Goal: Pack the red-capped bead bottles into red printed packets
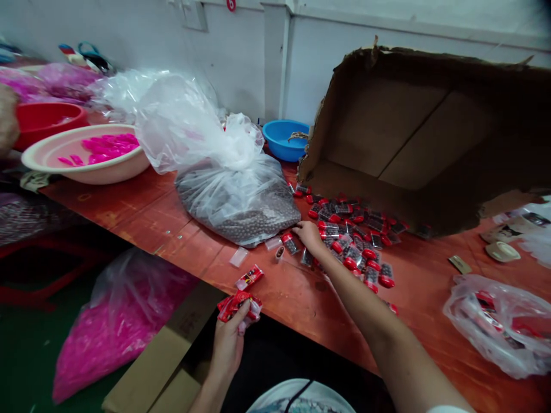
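Observation:
My left hand [230,338] is closed on a bunch of red printed packets [239,307] at the table's front edge. Just above it, one more red printed packet [249,277] shows. My right hand [309,235] reaches in among small clear containers with red caps and dark beads [353,255]. Its fingers are drawn together beside one red-capped container [291,243]; what they grip, if anything, is hidden. A small clear tube [279,253] stands left of that hand. Behind it sits a tied clear bag of dark grey beads [241,212].
A torn cardboard box [396,120] lies open behind the containers. A blue basin [286,140], a cream basin with pink pieces [81,169] and a red basin [54,115] stand farther back. On the right is a plastic bag [499,321]. Another person's hand [6,117] shows far left.

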Demonstrator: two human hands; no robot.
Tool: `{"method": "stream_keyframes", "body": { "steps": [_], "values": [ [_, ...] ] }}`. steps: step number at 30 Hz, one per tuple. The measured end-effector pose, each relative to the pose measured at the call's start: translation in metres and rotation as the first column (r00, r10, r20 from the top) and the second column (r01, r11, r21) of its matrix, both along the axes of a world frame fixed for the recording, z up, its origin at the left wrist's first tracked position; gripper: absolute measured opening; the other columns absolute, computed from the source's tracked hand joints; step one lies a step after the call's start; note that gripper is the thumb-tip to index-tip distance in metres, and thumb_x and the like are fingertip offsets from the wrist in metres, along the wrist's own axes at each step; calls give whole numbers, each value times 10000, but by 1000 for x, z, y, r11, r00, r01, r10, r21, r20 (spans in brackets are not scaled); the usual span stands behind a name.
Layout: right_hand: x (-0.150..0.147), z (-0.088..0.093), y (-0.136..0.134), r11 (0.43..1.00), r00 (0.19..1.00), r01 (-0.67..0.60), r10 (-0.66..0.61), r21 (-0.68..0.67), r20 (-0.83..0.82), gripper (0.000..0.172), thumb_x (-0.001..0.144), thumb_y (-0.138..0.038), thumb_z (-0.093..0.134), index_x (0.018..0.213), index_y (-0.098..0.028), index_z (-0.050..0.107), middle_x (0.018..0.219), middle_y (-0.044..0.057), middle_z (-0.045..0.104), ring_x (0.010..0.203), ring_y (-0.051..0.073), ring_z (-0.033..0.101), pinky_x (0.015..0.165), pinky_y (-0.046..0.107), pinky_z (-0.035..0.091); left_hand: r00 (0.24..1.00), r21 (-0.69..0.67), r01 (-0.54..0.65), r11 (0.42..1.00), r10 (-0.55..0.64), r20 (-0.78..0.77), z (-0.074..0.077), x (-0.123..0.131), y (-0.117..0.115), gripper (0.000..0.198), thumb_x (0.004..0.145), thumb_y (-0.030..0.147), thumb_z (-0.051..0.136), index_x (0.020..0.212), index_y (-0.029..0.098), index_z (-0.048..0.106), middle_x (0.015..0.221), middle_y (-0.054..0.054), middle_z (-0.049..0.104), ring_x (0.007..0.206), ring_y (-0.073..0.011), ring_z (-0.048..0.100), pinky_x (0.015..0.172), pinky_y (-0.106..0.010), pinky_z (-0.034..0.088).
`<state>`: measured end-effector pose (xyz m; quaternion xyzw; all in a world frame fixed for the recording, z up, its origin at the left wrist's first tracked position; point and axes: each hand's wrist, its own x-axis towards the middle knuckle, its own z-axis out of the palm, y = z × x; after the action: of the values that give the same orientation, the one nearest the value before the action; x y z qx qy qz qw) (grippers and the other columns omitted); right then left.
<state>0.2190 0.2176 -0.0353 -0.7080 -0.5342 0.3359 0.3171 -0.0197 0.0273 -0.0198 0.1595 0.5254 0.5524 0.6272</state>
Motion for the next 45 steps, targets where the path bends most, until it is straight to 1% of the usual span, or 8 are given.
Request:
{"method": "stream_keyframes", "body": {
  "steps": [9,15,21,27,30,33,38,45],
  "values": [
    [-9,4,2,998,993,56,-54,-18,109,187,775,-189,573,901,-150,706,1029,131,696,1037,235,593,881,286,390,999,-62,-11,998,13,29,-1,4,-8,267,552,268,817,737,141,671,655,-10,688,537,-138,604,515,-252,505],
    [2,14,-3,994,969,98,-108,-56,-222,143,786,-208,535,867,-149,637,765,50,682,680,148,632,580,216,456,994,25,-111,994,111,-5,1,-7,1,260,556,252,810,764,159,684,692,1,691,597,-151,626,532,-252,514],
    [5,26,-15,986,759,69,-152,-153,-633,118,780,-103,501,864,-155,565,639,-15,610,504,77,583,435,146,444,982,116,-179,977,184,-39,4,-18,18,234,580,240,793,762,159,672,690,13,670,604,-135,606,544,-245,506],
    [-1,37,-48,982,533,13,-167,-190,-830,148,784,-55,560,899,-147,579,746,22,648,708,106,680,661,184,569,961,197,-229,953,253,-107,7,-37,41,232,575,202,766,770,152,649,723,13,652,632,-119,594,610,-242,501],
    [5,40,-73,975,348,45,-218,-216,-912,130,812,-102,565,924,-164,587,792,27,661,767,118,686,735,227,584,945,243,-230,942,276,-177,6,-49,55,224,560,162,728,763,144,635,716,8,643,659,-122,601,641,-240,496],
    [15,41,-102,966,206,81,-258,-246,-944,233,765,-40,570,937,-194,593,822,14,671,802,124,685,796,273,587,940,224,-146,964,206,-272,5,-58,72,261,572,163,642,832,144,630,649,23,612,570,-110,563,535,-210,455],
    [24,43,-148,958,183,129,-275,-255,-944,361,683,71,568,934,-185,616,947,39,679,970,167,674,851,248,573,902,123,38,992,19,-430,4,-62,96,247,609,302,624,791,135,618,512,45,510,443,-106,445,402,-206,350],
    [10,44,-183,955,107,155,-270,-252,-957,198,770,-75,636,949,-157,625,896,53,700,891,156,694,842,254,573,599,38,414,909,-241,-764,3,-56,118,354,568,435,712,788,165,647,589,3,617,514,-163,523,484,-245,355]
  ]
}}
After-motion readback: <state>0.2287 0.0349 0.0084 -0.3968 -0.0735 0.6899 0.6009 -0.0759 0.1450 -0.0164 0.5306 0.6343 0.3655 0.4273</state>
